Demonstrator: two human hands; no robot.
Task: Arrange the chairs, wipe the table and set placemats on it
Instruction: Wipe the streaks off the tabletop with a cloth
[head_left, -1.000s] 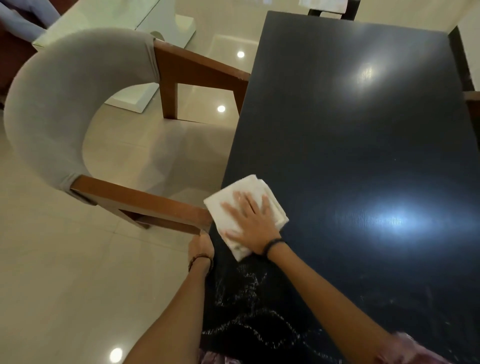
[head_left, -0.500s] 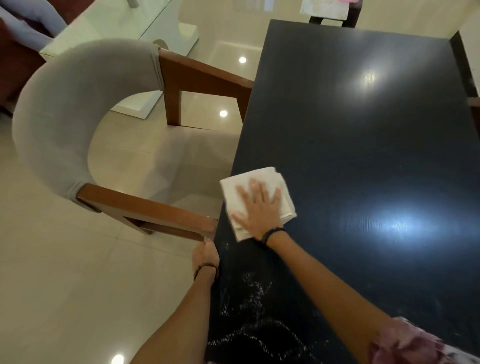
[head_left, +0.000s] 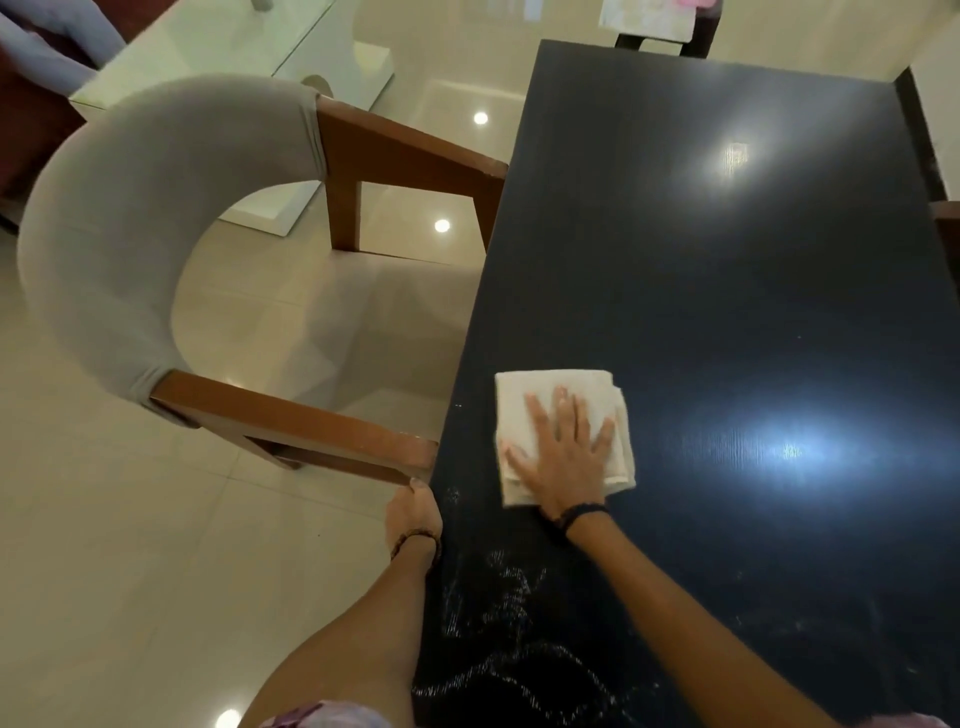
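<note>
A dark glossy table (head_left: 727, 312) fills the right half of the head view. A folded white cloth (head_left: 524, 410) lies on it near the left edge. My right hand (head_left: 563, 457) presses flat on the cloth with fingers spread. My left hand (head_left: 413, 512) holds the table's left edge just below a chair arm, its fingers curled out of sight. The chair has a grey padded curved back (head_left: 104, 234) and brown wooden arms (head_left: 291, 426), and its arms meet the table's left side. Pale wet streaks (head_left: 498, 597) mark the tabletop near me.
A glass-topped table on a white base (head_left: 208, 47) stands at the back left, beside a red sofa (head_left: 31, 119). Another chair (head_left: 660, 31) sits at the table's far end. A wooden chair part (head_left: 948, 223) shows at the right edge. Glossy beige tiles cover the floor.
My right hand has slid the cloth from overhanging the table's left edge to the right, fully onto the tabletop. My left hand has stayed at the edge.
</note>
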